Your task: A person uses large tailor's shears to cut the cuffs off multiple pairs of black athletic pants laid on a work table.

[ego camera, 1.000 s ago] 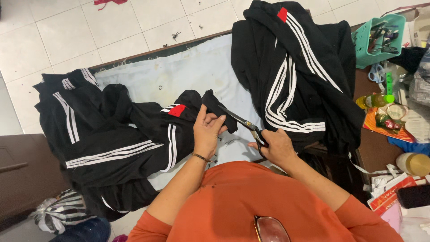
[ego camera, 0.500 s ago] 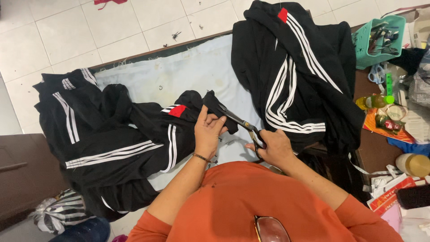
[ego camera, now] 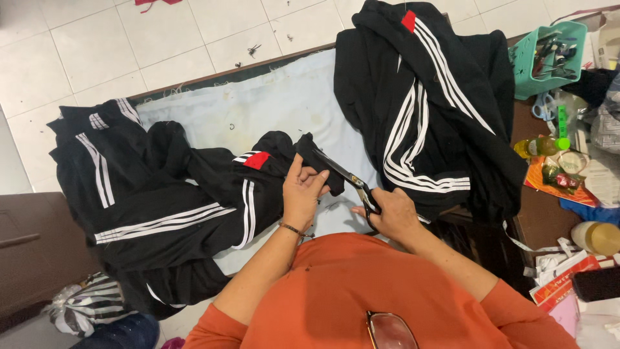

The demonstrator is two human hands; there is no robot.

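1. Nearest the camera, the right hand (ego camera: pixel 395 214) has its grip closed through the handles of the scissors (ego camera: pixel 349 182), just right of the black garment (ego camera: pixel 194 200).
2. The blades point up-left onto a dark fabric flap.
3. The left hand (ego camera: pixel 302 192) has its grip pinching that flap of the garment, beside its red tag (ego camera: pixel 256 160).
4. The garment lies on the pale blue cloth (ego camera: pixel 278 103) covering the table.
5. Farther right of it, a second striped black garment (ego camera: pixel 426 110) drapes; beyond that, a green basket (ego camera: pixel 546 68).

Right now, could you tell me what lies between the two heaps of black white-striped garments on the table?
In the head view, between the left heap and right heap lies bare pale blue cloth.
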